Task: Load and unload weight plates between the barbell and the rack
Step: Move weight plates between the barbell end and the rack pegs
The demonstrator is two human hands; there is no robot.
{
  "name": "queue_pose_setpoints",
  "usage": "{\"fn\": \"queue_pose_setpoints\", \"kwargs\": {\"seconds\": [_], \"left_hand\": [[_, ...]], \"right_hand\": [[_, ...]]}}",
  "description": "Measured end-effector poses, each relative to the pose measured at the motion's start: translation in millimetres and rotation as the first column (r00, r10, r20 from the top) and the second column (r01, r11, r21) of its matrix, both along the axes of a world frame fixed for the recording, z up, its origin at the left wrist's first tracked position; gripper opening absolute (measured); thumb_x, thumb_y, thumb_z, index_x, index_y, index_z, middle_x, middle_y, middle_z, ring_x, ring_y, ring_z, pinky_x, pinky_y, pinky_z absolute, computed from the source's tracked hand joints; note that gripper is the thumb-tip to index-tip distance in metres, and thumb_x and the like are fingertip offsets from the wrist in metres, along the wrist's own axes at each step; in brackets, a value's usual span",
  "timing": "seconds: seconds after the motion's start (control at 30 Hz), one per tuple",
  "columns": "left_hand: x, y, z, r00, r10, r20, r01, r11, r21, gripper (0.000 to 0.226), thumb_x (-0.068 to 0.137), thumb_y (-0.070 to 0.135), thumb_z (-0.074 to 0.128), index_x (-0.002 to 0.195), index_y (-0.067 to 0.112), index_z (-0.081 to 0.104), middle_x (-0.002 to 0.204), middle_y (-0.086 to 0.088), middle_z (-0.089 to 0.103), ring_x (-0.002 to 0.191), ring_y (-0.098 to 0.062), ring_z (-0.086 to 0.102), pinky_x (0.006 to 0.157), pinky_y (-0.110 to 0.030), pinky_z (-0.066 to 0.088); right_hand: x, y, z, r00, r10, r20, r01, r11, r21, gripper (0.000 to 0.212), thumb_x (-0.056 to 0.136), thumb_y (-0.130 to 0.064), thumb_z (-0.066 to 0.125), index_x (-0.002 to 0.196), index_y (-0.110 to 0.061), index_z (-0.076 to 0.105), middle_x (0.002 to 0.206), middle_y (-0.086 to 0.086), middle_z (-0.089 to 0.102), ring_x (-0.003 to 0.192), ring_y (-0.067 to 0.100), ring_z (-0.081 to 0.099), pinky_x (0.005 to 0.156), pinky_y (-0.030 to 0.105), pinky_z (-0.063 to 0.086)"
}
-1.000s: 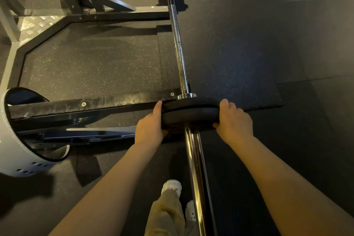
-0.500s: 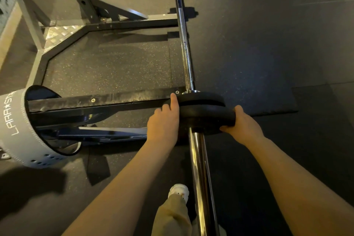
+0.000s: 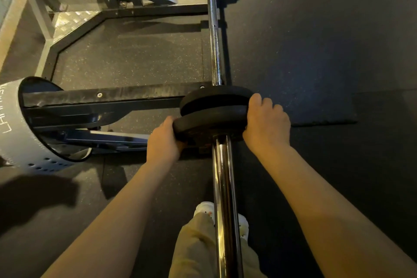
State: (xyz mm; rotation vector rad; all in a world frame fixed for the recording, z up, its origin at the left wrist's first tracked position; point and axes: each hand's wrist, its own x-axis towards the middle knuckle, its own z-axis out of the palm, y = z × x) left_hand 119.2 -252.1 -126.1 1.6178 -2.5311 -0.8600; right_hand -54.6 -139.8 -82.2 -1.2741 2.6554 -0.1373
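Note:
A chrome barbell sleeve runs from the bottom of the view up to two small black weight plates. The nearer plate sits tilted on the sleeve, a little apart from the farther plate, which rests against the collar. My left hand grips the nearer plate's left edge. My right hand grips its right edge, fingers curled over the rim. Beyond the plates the thin bar shaft continues to the top of the view.
The black safety arm of a rack crosses left of the plates, with the rack's grey base frame behind. A grey lifting belt hangs around the arm at far left. My white shoes stand on the rubber floor under the sleeve.
The nearer plate has slid toward me along the sleeve, opening a gap from the farther plate. My left hand dropped lower on its edge; my right hand moved up over the rim.

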Motion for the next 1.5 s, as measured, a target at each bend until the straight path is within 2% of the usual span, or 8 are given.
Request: {"fn": "queue_pose_setpoints", "kwargs": {"seconds": [0.13, 0.27, 0.4, 0.57, 0.8, 1.07, 1.23, 1.5], "left_hand": [[-5, 1, 7, 0.998, -0.034, 0.046, 0.036, 0.998, -0.045, 0.036, 0.087, 0.016, 0.068, 0.119, 0.016, 0.052, 0.109, -0.005, 0.064, 0.104, -0.023, 0.061, 0.089, -0.036, 0.047], [-15, 3, 23, 0.963, -0.163, 0.215, 0.202, 0.964, -0.173, 0.033, 0.089, 0.02, 0.065, 0.118, 0.018, 0.05, 0.108, -0.001, 0.063, 0.096, -0.02, 0.062, 0.082, -0.033, 0.049], [-28, 6, 36, 0.918, -0.215, 0.333, 0.303, 0.922, -0.241, 0.041, 0.09, 0.016, 0.063, 0.127, 0.016, 0.045, 0.111, -0.003, 0.062, 0.097, -0.022, 0.063, 0.078, -0.033, 0.05], [-13, 14, 30, 0.955, -0.179, 0.237, 0.23, 0.95, -0.21, 0.033, 0.09, 0.018, 0.064, 0.12, 0.017, 0.05, 0.109, -0.002, 0.063, 0.096, -0.019, 0.062, 0.081, -0.031, 0.049], [10, 23, 18, 0.967, -0.142, 0.214, 0.165, 0.982, -0.094, 0.041, 0.087, 0.025, 0.068, 0.123, 0.015, 0.05, 0.115, -0.006, 0.063, 0.108, -0.022, 0.06, 0.091, -0.034, 0.046], [9, 27, 20, 0.968, -0.134, 0.21, 0.162, 0.979, -0.122, 0.034, 0.088, 0.025, 0.067, 0.116, 0.017, 0.051, 0.108, -0.003, 0.063, 0.1, -0.02, 0.061, 0.083, -0.033, 0.048], [4, 31, 33, 0.95, -0.189, 0.247, 0.229, 0.962, -0.148, 0.032, 0.089, 0.02, 0.066, 0.117, 0.017, 0.05, 0.105, -0.003, 0.063, 0.096, -0.021, 0.061, 0.08, -0.032, 0.046], [8, 34, 38, 0.963, -0.2, 0.184, 0.234, 0.954, -0.189, 0.028, 0.089, 0.017, 0.064, 0.115, 0.019, 0.054, 0.103, -0.002, 0.063, 0.096, -0.018, 0.059, 0.077, -0.026, 0.038]], "right_hand": [[-7, 6, -10, 0.993, -0.062, 0.104, 0.067, 0.997, -0.049, 0.053, 0.08, -0.024, 0.072, 0.121, -0.016, 0.038, 0.113, 0.007, 0.051, 0.099, 0.025, 0.053, 0.076, 0.032, 0.043], [-18, 25, -26, 0.97, -0.123, 0.208, 0.14, 0.988, -0.071, 0.043, 0.08, -0.026, 0.073, 0.106, -0.022, 0.039, 0.095, -0.003, 0.048, 0.09, 0.02, 0.058, 0.066, 0.03, 0.041], [-18, 36, -34, 0.947, -0.172, 0.271, 0.184, 0.983, -0.021, 0.043, 0.083, -0.03, 0.072, 0.108, -0.021, 0.038, 0.103, 0.003, 0.058, 0.093, 0.023, 0.06, 0.069, 0.033, 0.047], [-13, 39, -23, 0.979, -0.08, 0.19, 0.084, 0.996, -0.015, 0.039, 0.083, -0.032, 0.071, 0.102, -0.022, 0.038, 0.091, -0.003, 0.047, 0.093, 0.022, 0.059, 0.077, 0.036, 0.046], [6, 44, -12, 1.0, 0.015, -0.007, -0.016, 0.999, -0.036, 0.048, 0.085, -0.036, 0.064, 0.123, -0.018, 0.04, 0.106, 0.003, 0.058, 0.097, 0.021, 0.057, 0.08, 0.033, 0.04], [-1, 50, -19, 0.991, 0.003, 0.135, 0.005, 0.998, -0.059, 0.042, 0.085, -0.032, 0.066, 0.117, -0.02, 0.041, 0.106, 0.0, 0.054, 0.098, 0.021, 0.057, 0.083, 0.036, 0.042], [0, 57, -23, 0.969, -0.075, 0.234, 0.092, 0.994, -0.066, 0.037, 0.085, -0.031, 0.066, 0.11, -0.022, 0.04, 0.094, -0.006, 0.046, 0.087, 0.018, 0.056, 0.074, 0.036, 0.045], [5, 65, -21, 0.976, -0.087, 0.2, 0.086, 0.996, 0.015, 0.036, 0.089, -0.033, 0.063, 0.112, -0.019, 0.04, 0.097, -0.002, 0.052, 0.079, 0.014, 0.049, 0.068, 0.033, 0.039]]}}
